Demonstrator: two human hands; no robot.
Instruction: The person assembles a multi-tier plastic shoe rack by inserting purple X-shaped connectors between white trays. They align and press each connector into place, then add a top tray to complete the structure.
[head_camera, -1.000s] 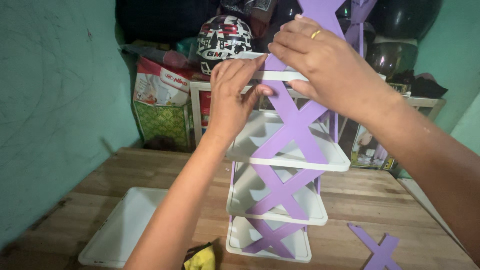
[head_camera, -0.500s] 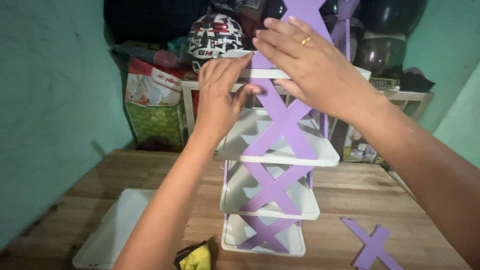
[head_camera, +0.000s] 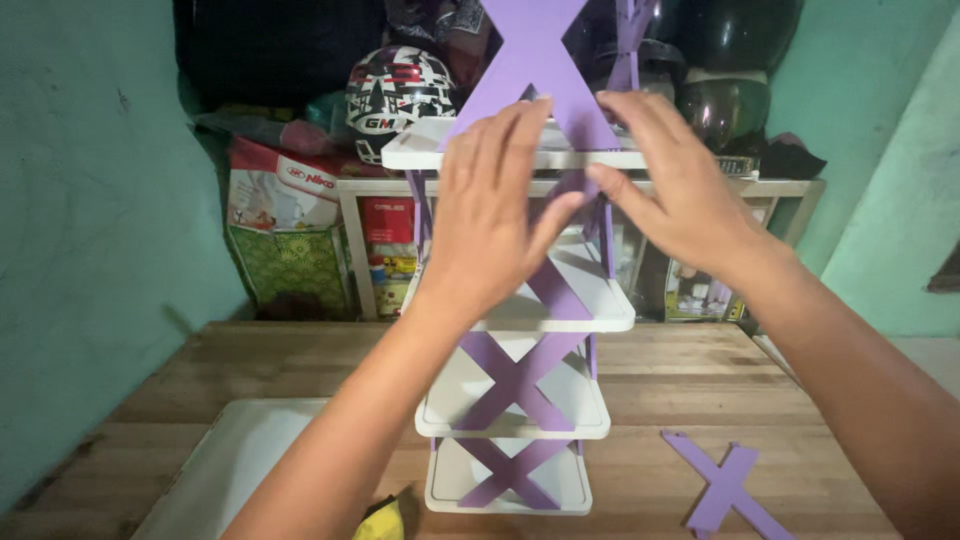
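At the near edge, a yellow cloth (head_camera: 380, 520) is lying on the wooden table (head_camera: 200, 390), beside a loose white tray (head_camera: 210, 470) to the left, while a spare purple cross brace (head_camera: 725, 487) is resting flat on the right — both parts are being kept within reach of the stand. In the middle, a tiered rack (head_camera: 515, 400) of white shelves and purple X-shaped side pieces is being kept upright on the table. Its upper shelf (head_camera: 420, 150) is being steadied by both hands: the left hand (head_camera: 490, 215) is being pressed flat against the front brace, fingers spread and released rather than clenched, so nothing is being grasped; the right hand (head_camera: 670, 190) is being laid over the shelf edge with fingers extended, thumb below — whether the edge is being pinched cannot be told. Behind, a patterned helmet (head_camera: 400, 90), a printed bag (head_camera: 280, 220) and a white cabinet (head_camera: 370, 240) are being stored against the green wall (head_camera: 90, 200)
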